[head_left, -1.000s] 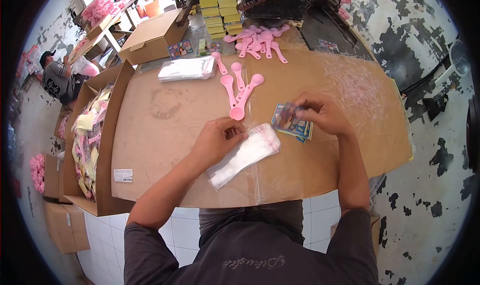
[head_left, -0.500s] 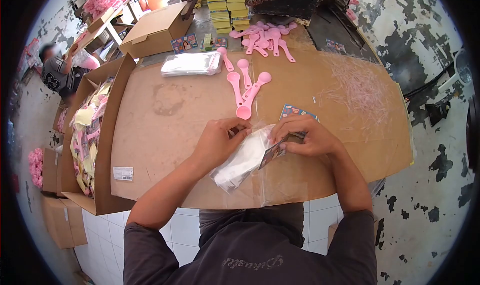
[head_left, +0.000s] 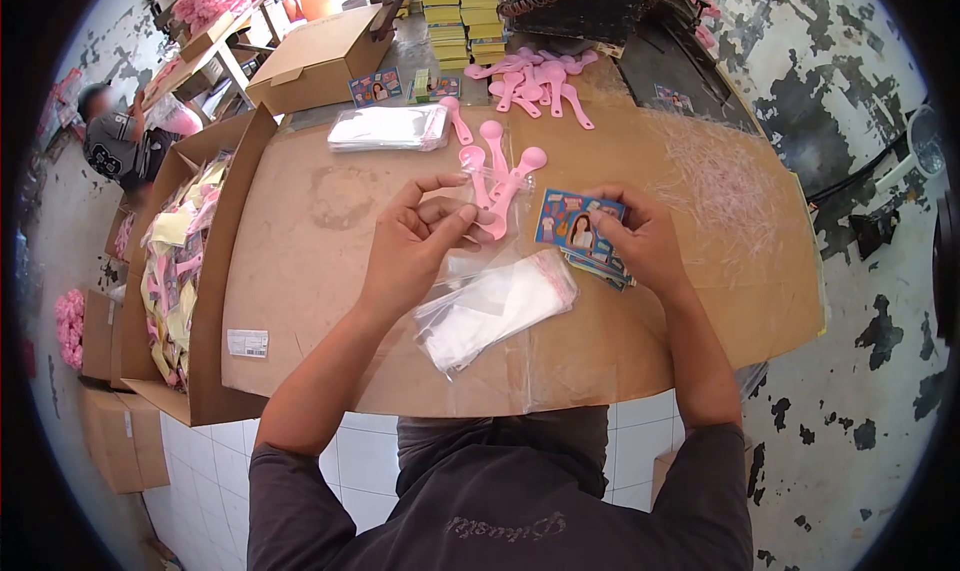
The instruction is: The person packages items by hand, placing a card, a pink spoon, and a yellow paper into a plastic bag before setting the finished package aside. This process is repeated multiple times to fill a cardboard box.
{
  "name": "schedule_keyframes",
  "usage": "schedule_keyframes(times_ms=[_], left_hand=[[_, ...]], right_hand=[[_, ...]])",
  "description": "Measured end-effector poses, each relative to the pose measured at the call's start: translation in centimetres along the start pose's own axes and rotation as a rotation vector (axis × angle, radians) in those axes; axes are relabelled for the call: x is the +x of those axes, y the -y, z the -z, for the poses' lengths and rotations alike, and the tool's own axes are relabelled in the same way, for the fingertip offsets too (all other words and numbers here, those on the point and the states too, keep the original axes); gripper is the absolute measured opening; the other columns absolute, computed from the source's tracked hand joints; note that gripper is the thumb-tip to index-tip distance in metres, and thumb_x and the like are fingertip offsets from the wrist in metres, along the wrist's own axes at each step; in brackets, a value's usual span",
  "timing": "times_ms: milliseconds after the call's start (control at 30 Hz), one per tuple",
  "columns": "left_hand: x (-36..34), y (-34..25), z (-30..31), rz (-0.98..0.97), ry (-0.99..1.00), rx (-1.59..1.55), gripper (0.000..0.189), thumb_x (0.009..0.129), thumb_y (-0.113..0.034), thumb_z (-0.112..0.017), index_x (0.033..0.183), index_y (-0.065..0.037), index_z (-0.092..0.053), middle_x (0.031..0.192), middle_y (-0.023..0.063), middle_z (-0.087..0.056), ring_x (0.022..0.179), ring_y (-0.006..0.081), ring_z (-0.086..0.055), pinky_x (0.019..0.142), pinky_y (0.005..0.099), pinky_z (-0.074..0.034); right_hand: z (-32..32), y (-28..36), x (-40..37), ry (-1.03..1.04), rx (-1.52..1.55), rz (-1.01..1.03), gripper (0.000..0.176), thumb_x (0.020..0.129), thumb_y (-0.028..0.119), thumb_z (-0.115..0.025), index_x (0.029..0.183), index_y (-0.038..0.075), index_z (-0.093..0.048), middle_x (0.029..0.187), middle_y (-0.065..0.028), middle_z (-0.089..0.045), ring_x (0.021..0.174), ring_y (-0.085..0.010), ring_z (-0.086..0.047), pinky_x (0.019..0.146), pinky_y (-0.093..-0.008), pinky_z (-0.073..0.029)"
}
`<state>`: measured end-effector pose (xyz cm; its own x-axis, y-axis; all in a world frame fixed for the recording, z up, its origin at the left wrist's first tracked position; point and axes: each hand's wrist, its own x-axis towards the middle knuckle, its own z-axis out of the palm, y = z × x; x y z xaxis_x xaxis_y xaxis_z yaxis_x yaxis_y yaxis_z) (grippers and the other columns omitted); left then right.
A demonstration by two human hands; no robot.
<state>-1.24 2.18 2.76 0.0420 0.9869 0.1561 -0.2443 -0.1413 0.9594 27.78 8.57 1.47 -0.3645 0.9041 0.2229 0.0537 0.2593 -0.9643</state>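
My left hand (head_left: 420, 241) pinches a clear plastic bag (head_left: 519, 199) near its edge, lifted in front of several pink measuring spoons (head_left: 533, 159). The spoons lie loosely together on the cardboard and show partly through the film. In my right hand (head_left: 640, 239) is a printed blue card (head_left: 556, 221) with a portrait on it, gripped between thumb and fingers. A few more cards (head_left: 600, 268) sit just under it. Between my forearms rests a slanted stack of clear bags (head_left: 510, 308).
Another bag stack (head_left: 390, 129) and a heap of pink spoons (head_left: 540, 76) lie farther back. On the left stands an open carton (head_left: 205, 356) of packed items. Plastic strips (head_left: 715, 176) are scattered at right. Yellow card stacks (head_left: 445, 21) stand behind. A person (head_left: 115, 141) sits at far left.
My left hand has moved up with a bag, away from the stack. My right hand has shifted right and turned the card's printed face up. The bag stack now lies uncovered.
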Motion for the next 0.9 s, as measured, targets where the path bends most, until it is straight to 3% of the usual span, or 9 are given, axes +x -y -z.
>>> schedule_keyframes(times_ms=[300,400,500,600,700,900], left_hand=[[-1.1,1.1,-1.6,0.122,0.136,0.094,0.054,0.095,0.001,-0.072,0.142,0.004,-0.046,0.102,0.0161,-0.077,0.095,0.0179,-0.075,0.084,0.0314,-0.061],[-1.2,1.2,-1.5,0.105,0.144,0.194,0.053,0.095,0.0,-0.073,0.142,0.003,-0.049,0.101,0.0154,-0.077,0.095,0.017,-0.075,0.086,0.0292,-0.06],[-1.1,1.3,-1.4,0.12,0.161,0.213,0.051,0.094,0.0,-0.073,0.14,0.003,-0.051,0.102,0.0144,-0.078,0.097,0.0156,-0.074,0.088,0.0274,-0.058],[-1.2,1.1,-1.6,0.164,0.159,0.258,0.05,0.095,-0.001,-0.073,0.14,0.003,-0.053,0.104,0.0138,-0.077,0.1,0.0154,-0.074,0.09,0.0279,-0.057],[-1.4,1.9,-1.4,0.095,0.213,0.343,0.051,0.096,-0.001,-0.072,0.142,0.003,-0.052,0.109,0.0139,-0.076,0.104,0.0158,-0.073,0.091,0.0295,-0.057],[-1.9,1.9,-1.9,-0.009,0.226,0.375,0.045,0.099,-0.002,-0.069,0.141,0.002,-0.053,0.111,0.0138,-0.074,0.103,0.0163,-0.072,0.088,0.0283,-0.057]], right_hand=[[-1.5,1.5,-0.4,-0.085,0.085,0.189,0.031,0.098,0.007,-0.07,0.128,0.0,-0.065,0.109,-0.0057,-0.07,0.096,-0.0098,-0.066,0.084,-0.0271,-0.055],[-0.9,1.5,-0.5,-0.01,0.031,0.187,0.028,0.098,0.006,-0.069,0.126,0.001,-0.067,0.108,-0.0039,-0.07,0.095,-0.0083,-0.065,0.081,-0.0269,-0.054],[-0.5,1.3,-0.7,0.053,-0.149,0.148,0.027,0.096,0.004,-0.069,0.124,0.004,-0.069,0.105,-0.0054,-0.071,0.094,-0.0097,-0.065,0.08,-0.0279,-0.054],[0.0,1.7,-0.4,0.155,-0.436,0.375,0.031,0.094,0.005,-0.07,0.125,0.007,-0.07,0.1,-0.0076,-0.071,0.09,-0.0127,-0.066,0.079,-0.0292,-0.053],[-1.0,2.0,-0.3,0.231,-0.444,0.404,0.035,0.092,0.007,-0.073,0.127,0.008,-0.07,0.096,-0.0091,-0.07,0.087,-0.0157,-0.067,0.077,-0.0307,-0.053],[-4.2,2.6,-1.3,0.154,-0.27,0.131,0.037,0.093,0.008,-0.073,0.13,0.007,-0.069,0.098,-0.0091,-0.071,0.089,-0.0153,-0.067,0.077,-0.0309,-0.053]])
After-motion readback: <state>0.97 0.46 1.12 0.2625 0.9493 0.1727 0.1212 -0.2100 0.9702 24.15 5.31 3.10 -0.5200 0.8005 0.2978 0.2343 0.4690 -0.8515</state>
